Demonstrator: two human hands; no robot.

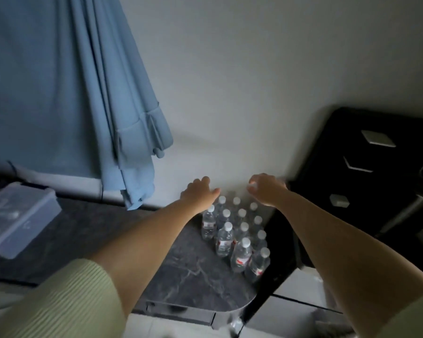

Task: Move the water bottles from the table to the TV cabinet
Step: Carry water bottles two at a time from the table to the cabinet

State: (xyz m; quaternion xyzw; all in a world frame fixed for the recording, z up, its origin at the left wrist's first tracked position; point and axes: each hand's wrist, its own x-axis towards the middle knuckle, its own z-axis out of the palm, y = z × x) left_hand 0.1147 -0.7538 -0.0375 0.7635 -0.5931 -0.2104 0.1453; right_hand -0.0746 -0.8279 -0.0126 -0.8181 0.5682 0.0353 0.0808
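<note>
Water bottles [237,230] below both hands; left hand [200,191] loose-fingered; right hand [266,189] curled, grasp unclear

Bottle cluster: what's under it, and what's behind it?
The water bottles stand upright on a dark marbled surface. Behind them rises the pale wall. The left hand and right hand cover the rearmost row.

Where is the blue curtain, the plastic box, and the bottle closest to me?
blue curtain [66,93]: head view, on its hanging folds.
plastic box [17,215]: head view, on its clear lid.
nearest water bottle [258,264]: head view, on its clear body.
</note>
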